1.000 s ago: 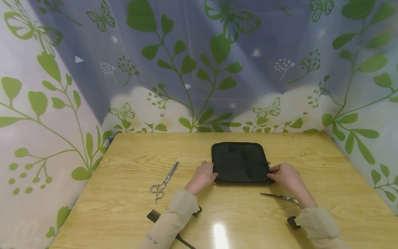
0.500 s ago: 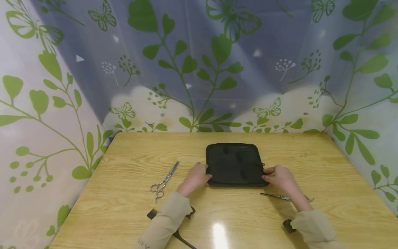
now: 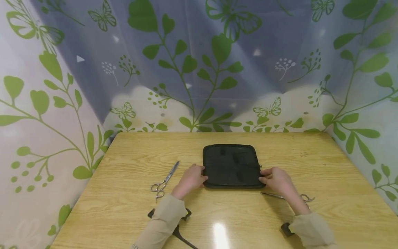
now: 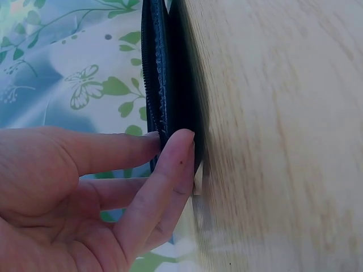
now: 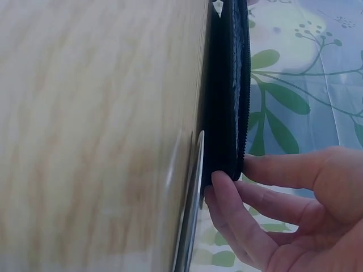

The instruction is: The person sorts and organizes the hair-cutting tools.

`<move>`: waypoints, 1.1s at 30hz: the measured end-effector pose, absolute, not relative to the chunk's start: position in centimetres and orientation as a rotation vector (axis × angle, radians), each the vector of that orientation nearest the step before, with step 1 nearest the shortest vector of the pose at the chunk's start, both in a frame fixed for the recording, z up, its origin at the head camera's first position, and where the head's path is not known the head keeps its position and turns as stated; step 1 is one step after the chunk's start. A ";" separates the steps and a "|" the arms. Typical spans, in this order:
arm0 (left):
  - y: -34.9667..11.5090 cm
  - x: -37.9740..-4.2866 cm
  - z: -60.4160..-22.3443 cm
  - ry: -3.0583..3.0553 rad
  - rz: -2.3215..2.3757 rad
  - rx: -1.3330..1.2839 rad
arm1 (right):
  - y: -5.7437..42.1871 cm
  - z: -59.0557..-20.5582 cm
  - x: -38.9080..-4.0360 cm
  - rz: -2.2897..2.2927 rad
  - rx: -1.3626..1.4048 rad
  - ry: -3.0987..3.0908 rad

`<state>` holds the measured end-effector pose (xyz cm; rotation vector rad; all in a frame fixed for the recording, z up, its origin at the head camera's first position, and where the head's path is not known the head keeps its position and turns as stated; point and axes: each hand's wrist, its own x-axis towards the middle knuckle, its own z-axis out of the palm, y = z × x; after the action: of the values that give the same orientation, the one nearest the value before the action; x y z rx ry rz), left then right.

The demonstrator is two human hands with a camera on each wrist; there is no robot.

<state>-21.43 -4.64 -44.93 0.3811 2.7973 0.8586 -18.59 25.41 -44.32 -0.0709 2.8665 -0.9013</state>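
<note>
A flat black zip case [image 3: 231, 166] lies in the middle of the table, its long side toward me. My left hand [image 3: 190, 180] pinches its near left corner between thumb and fingers. On the other side, my right hand [image 3: 277, 180] pinches the near right corner. The left wrist view shows the case's zipper edge [image 4: 153, 85] between the left thumb and fingers. In the right wrist view, the right fingertips [image 5: 224, 184] lie under the case [image 5: 227, 113] and the thumb is at its zipper edge. What the case contains is hidden.
Silver thinning scissors [image 3: 168, 178] lie left of the left hand. Beneath the left forearm is a black comb, its thin tail [image 3: 186, 240] showing. Another pair of scissors [image 3: 270, 195] lies partly under the right wrist. A leaf-patterned curtain [image 3: 199, 69] stands behind the wooden table [image 3: 133, 148].
Both hands have moved the case to the left and slightly toward me along the table. The scissors and comb stay where they were; more of the right scissors' handles shows.
</note>
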 end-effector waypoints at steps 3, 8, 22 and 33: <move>-4.8 -21.4 -45.0 2.811 0.850 0.390 | 25.3 -44.4 -18.5 -0.896 -0.077 2.883; -5.0 -21.2 -45.0 2.826 0.822 0.403 | 25.0 -44.5 -18.3 -0.896 -0.059 2.899; -5.9 -20.5 -45.0 2.817 0.858 0.404 | 24.4 -44.7 -17.8 -0.910 -0.073 2.887; -6.4 -20.1 -45.2 2.816 0.902 0.371 | 23.9 -44.7 -17.8 -0.962 -0.031 2.840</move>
<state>-20.10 -6.37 -45.21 0.3714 2.8162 0.9024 -17.77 23.85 -44.65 -0.0308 2.8397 -0.9618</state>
